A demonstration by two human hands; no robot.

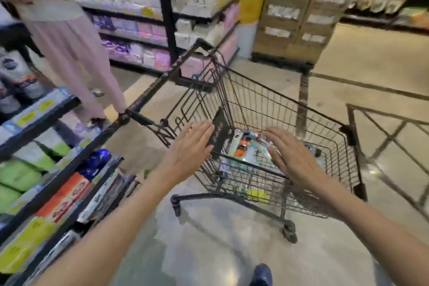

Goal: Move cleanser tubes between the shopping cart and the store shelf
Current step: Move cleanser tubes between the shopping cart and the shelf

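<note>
Left hand [190, 144]: flat, palm down, fingers straight and held together. It holds nothing. Its fingertips reach the dark placard [217, 134] on the near end of the shopping cart [278, 109]; whether they touch it cannot be told through the blur.

Right hand [293, 154]: likewise spread flat, palm down, fingers extended and slightly apart, empty. It hovers over the near part of the cart basket, above the wire rim; contact with the wire cannot be confirmed.

Cart: black wire basket on castors, standing on the pale polished floor [209, 239], angled away to the upper left. The folding child-seat flap stands at its near end. Packaged goods [246, 146] lie on the basket bottom, between and below the two hands, showing orange, white and teal printing. They are too blurred to identify individually as cleanser tubes.

Store shelf [46, 109]: runs along the left edge, just beside the left forearm, with dark rails carrying yellow price tags. It is stocked with green packs, orange and yellow packs, and white tubes with dark caps on the upper tier.

Surroundings: another person in a pink skirt [69, 53] stands in the aisle beyond the shelf. A stack of cardboard cartons [294, 18] stands beyond the cart. A dark blue shoe [262, 275] shows at the bottom edge.
</note>
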